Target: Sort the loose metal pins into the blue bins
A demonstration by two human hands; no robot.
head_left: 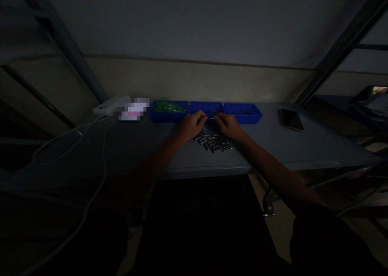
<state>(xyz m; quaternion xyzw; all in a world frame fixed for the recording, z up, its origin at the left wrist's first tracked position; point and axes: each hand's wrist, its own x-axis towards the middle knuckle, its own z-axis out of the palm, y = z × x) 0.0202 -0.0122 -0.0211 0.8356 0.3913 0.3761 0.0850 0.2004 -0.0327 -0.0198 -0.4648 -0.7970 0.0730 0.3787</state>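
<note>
Both hands are held close together above the grey tabletop (182, 159): between the fingertips of the left hand (190, 127) and those of the right hand (229, 126), a thin, shiny piece (210, 118) is pinched.

The tabletop is backed by a pale wall (194, 80) and flanked by dark metal posts (336, 51). Along its rear, three blue bins are lined up side by side. By the left bin (168, 117), a heap of translucent green pieces (171, 107) is held; in the middle bin (198, 106), just behind the hands, and in the right bin (250, 119), small dark pieces are contained, too dim to be identified.

To the left of the bins, a white device (110, 106) with a white cable (104, 156) is placed, and next to it a bright item (135, 109) is obscured by pixelation. Well to the right, a dark phone (291, 119) is laid flat. Below the hands, metal cylinders (207, 146) are scattered in a loose pile, with smaller metal bits (224, 142) gathered at its right side.
</note>
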